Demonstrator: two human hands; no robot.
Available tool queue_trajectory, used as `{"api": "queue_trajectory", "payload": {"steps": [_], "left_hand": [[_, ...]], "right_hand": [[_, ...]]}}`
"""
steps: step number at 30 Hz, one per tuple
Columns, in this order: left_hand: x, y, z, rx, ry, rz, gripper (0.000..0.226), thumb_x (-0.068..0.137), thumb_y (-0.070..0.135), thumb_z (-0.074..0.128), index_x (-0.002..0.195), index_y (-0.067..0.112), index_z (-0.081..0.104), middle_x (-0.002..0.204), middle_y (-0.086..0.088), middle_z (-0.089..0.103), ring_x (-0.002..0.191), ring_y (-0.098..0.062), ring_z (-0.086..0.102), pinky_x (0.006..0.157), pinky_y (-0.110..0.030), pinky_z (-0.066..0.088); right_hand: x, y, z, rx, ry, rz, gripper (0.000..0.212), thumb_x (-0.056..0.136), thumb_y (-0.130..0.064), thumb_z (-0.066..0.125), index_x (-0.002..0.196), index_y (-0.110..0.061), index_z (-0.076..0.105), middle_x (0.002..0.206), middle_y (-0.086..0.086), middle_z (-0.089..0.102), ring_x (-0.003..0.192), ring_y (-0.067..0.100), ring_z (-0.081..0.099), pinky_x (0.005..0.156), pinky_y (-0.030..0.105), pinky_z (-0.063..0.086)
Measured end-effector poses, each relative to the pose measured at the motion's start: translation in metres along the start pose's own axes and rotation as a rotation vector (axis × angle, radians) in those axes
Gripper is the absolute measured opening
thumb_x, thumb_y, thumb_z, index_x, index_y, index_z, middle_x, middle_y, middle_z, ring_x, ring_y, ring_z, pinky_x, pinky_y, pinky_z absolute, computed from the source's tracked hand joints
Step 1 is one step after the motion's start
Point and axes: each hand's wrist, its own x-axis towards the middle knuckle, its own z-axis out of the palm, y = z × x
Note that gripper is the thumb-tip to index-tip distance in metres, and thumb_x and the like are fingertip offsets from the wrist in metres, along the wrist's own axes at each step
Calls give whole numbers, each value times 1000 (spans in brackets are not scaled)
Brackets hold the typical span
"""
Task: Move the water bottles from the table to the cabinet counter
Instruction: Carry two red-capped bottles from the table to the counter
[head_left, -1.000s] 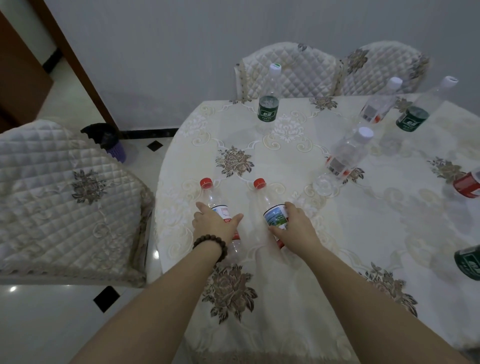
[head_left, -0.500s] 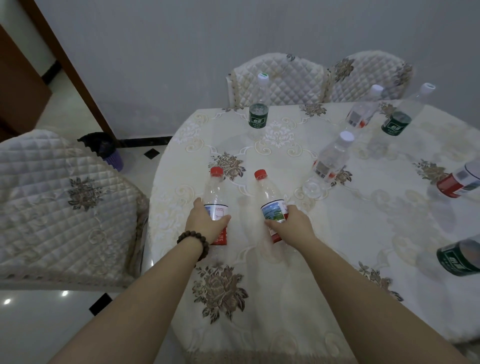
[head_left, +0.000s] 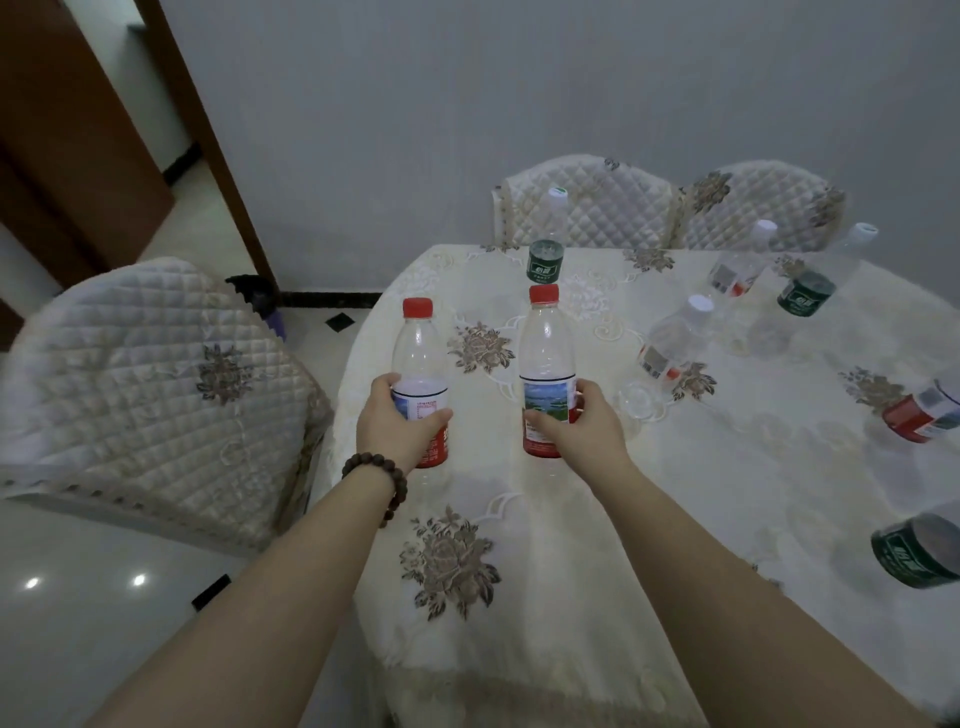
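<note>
- Both clear plastic red-capped bottles are up off the round table in its cream floral cloth (head_left: 675, 519) now; a second ago they stood on it, so the pick-up is done and the carry to the cabinet counter (not in view) is what's left.
- Left hand (head_left: 397, 431) is wrapped round the label of the left red-capped bottle (head_left: 420, 358), right hand (head_left: 576, 428) round the right red-capped bottle (head_left: 546, 364), both upright.
- Both look empty, no waterline I can spot.
- Beyond the grips, a green-label clear bottle (head_left: 546, 249) waits; right of the right hand, more bottles, some lying down.
</note>
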Motion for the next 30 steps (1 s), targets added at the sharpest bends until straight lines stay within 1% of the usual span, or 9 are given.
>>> {"api": "queue_trajectory", "payload": {"steps": [3, 6, 9, 13, 14, 18, 22, 26, 30], "left_hand": [[-7, -11, -29, -46, 113, -43, 69, 70, 24, 82, 127, 16, 44, 121, -4, 57, 104, -19, 55, 94, -35, 46], [-21, -26, -70, -125, 237, -92, 55, 70, 19, 82, 111, 19, 46, 113, -2, 59, 100, -19, 57, 87, -32, 47], [-44, -43, -115, -132, 374, -125, 53, 69, 20, 83, 107, 21, 46, 107, 1, 58, 96, -17, 58, 82, -29, 46], [-80, -70, -176, -117, 578, -167, 51, 70, 18, 81, 106, 20, 46, 103, 2, 57, 93, -16, 56, 80, -26, 45], [-89, -78, -190, -119, 627, -181, 52, 70, 18, 81, 106, 20, 45, 103, 2, 57, 92, -16, 56, 80, -26, 45], [-134, -108, -242, -129, 802, -238, 59, 68, 18, 81, 116, 17, 47, 104, 2, 57, 92, -15, 56, 80, -24, 43], [-187, -139, -289, -144, 949, -302, 61, 69, 20, 81, 119, 17, 47, 105, 3, 56, 93, -15, 55, 80, -24, 43], [-250, -172, -331, -151, 1078, -363, 64, 68, 22, 81, 122, 17, 47, 106, 4, 55, 94, -14, 54, 81, -24, 43], [-328, -210, -369, -166, 1179, -426, 66, 69, 23, 82, 123, 17, 45, 113, 2, 54, 99, -15, 52, 87, -27, 45]], "right_hand": [[-4, -14, 30, 17, -97, -53, 53, 76, -21, 78, 120, -15, 49, 103, -2, 60, 89, 14, 59, 74, 21, 43], [-15, -31, 72, 11, -226, -117, 52, 75, -22, 78, 118, -17, 49, 102, -5, 58, 90, 14, 58, 76, 24, 43], [-32, -49, 118, -8, -363, -178, 55, 76, -23, 78, 122, -16, 48, 102, -6, 58, 90, 12, 57, 75, 21, 42], [-68, -73, 179, -8, -543, -262, 55, 75, -22, 78, 121, -18, 47, 102, -6, 60, 87, 7, 59, 65, 9, 42], [-78, -78, 193, -15, -581, -285, 55, 75, -22, 78, 120, -18, 48, 103, -6, 61, 87, 7, 59, 66, 10, 43], [-123, -94, 242, -31, -724, -351, 55, 72, -23, 80, 117, -18, 49, 107, -3, 64, 98, 14, 64, 77, 22, 48], [-181, -107, 282, -62, -851, -423, 53, 74, -21, 79, 117, -18, 48, 103, -7, 60, 92, 10, 59, 67, 12, 41], [-250, -108, 322, -80, -975, -446, 56, 73, -23, 79, 118, -16, 47, 107, -4, 61, 96, 13, 61, 76, 22, 46], [-337, -102, 354, -88, -1090, -456, 56, 73, -21, 78, 117, -20, 44, 106, -5, 60, 97, 14, 62, 78, 24, 47]]}}
